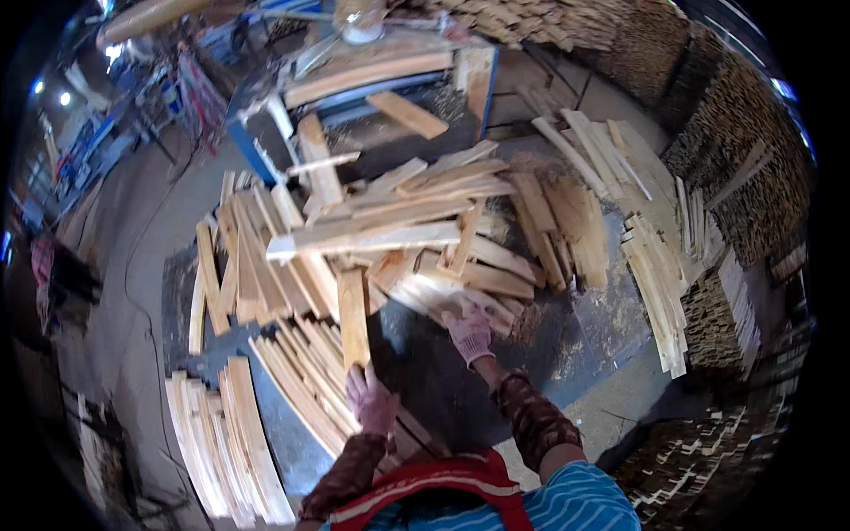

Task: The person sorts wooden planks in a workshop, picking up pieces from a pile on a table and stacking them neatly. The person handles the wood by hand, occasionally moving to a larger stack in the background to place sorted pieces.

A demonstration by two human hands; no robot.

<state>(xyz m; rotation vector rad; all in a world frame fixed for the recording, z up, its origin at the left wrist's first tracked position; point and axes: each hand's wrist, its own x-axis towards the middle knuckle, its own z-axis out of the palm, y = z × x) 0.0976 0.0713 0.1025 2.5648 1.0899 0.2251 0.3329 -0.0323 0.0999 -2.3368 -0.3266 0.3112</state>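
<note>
Both of my hands wear pale pink work gloves. My left hand is closed on the near end of a flat wooden board, which points away from me toward the pile. My right hand has its fingers apart at the near edge of the pile, beside the ends of some boards; it appears to hold nothing. Loose boards lie heaped crosswise on the dark table ahead. Just left of my left hand runs a row of narrow strips laid side by side.
A stack of pale strips lies at the lower left, another at the right. Behind the heap stands a blue-sided machine with boards on it. Tall wood stacks line the right side. A cable crosses the left floor.
</note>
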